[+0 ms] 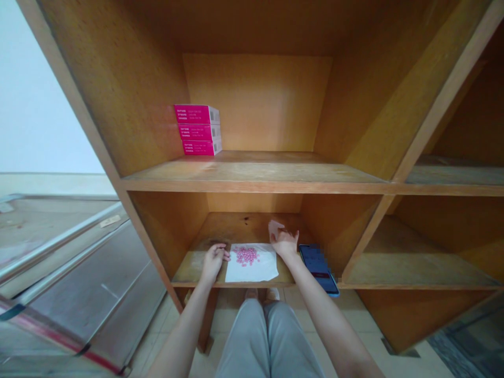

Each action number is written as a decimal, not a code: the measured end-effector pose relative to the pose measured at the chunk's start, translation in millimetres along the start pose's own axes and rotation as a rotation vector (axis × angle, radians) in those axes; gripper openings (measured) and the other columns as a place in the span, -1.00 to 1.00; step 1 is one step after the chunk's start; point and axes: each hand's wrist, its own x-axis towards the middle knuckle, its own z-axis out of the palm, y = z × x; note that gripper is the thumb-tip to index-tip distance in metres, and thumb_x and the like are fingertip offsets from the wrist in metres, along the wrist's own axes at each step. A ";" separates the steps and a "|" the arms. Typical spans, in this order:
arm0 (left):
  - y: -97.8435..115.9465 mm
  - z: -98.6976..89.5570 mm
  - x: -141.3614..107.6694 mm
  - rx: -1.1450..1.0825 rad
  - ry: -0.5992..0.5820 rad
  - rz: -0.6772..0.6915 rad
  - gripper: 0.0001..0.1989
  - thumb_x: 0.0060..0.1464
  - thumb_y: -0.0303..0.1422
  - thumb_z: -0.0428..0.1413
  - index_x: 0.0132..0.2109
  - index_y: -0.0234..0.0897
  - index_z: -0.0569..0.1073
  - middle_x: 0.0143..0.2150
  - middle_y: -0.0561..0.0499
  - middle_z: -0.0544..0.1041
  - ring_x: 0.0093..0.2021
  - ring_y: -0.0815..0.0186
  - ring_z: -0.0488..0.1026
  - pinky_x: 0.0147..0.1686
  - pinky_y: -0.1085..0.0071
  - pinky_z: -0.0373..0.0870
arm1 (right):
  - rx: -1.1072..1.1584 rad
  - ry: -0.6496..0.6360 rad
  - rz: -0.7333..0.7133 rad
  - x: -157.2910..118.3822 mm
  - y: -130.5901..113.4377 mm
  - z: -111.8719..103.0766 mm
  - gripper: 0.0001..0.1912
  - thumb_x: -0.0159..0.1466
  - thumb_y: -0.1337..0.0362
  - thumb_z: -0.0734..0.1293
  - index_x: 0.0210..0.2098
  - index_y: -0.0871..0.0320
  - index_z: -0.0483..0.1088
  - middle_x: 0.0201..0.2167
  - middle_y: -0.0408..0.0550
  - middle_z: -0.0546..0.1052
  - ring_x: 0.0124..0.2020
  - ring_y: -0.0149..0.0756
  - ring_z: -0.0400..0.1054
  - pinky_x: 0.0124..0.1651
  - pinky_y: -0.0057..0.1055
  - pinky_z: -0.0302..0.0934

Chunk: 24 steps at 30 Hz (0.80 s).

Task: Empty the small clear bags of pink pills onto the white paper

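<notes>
Lower shelf [236, 228] of a wooden cabinet: white paper sheet [252, 270] lies flat near the front edge, with a small heap of pink pills [247, 256] on it, toward the far side. Left hand [213, 262] rests just beside the sheet's left edge; grip loose and released, nothing seen in it. Right hand [284, 243] sits over the sheet's far right corner, with a pale paper scrap [275, 228] at its fingertips; cannot tell whether the grip is pinching it. Dark phone [317, 268] lies just right of that hand, tilted across the shelf edge. Upper shelf [252, 170] carries three stacked pink boxes [197, 129] against its left wall.
</notes>
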 end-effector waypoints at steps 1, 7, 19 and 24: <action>0.4 0.0 -0.1 -0.005 -0.001 0.001 -0.75 -0.08 -0.28 -0.01 -0.26 -0.36 0.30 -0.57 0.06 0.45 -0.60 0.35 0.43 -0.49 0.41 0.33 | -0.008 -0.008 0.008 0.7 -0.6 0.3 -0.59 0.19 0.13 0.10 -0.15 0.29 0.37 -0.19 0.20 0.46 -0.13 -0.06 0.32 0.11 0.04 -0.39; 1.9 -0.2 -1.0 -0.016 -0.010 0.001 -0.73 -0.09 -0.25 0.01 -0.26 -0.35 0.31 -0.57 0.05 0.46 -0.59 0.34 0.43 -0.49 0.40 0.34 | -0.035 -0.043 0.038 3.4 -4.1 -2.9 -0.63 0.22 0.22 0.08 -0.35 0.32 0.44 -0.33 0.22 0.51 -0.22 -0.10 0.37 0.11 0.02 -0.34; 1.7 -0.1 -1.3 0.008 -0.007 -0.002 -0.77 -0.08 -0.29 -0.02 -0.26 -0.34 0.30 -0.56 0.07 0.45 -0.58 0.34 0.43 -0.47 0.41 0.32 | -0.028 0.081 0.043 7.5 -6.8 -34.9 -0.56 0.26 0.23 0.01 -0.37 0.25 0.47 -0.39 0.14 0.53 -0.27 -0.22 0.40 0.12 -0.13 -0.26; 4.2 0.8 -2.7 -0.010 0.025 -0.001 -0.76 -0.09 -0.29 0.00 -0.27 -0.35 0.31 -0.56 0.07 0.45 -0.59 0.34 0.43 -0.49 0.41 0.32 | 0.163 0.219 0.036 3.5 -5.5 -53.5 -0.60 0.27 0.26 -0.02 -0.20 0.21 0.41 -0.24 0.09 0.51 -0.16 -0.24 0.35 0.13 -0.22 -0.21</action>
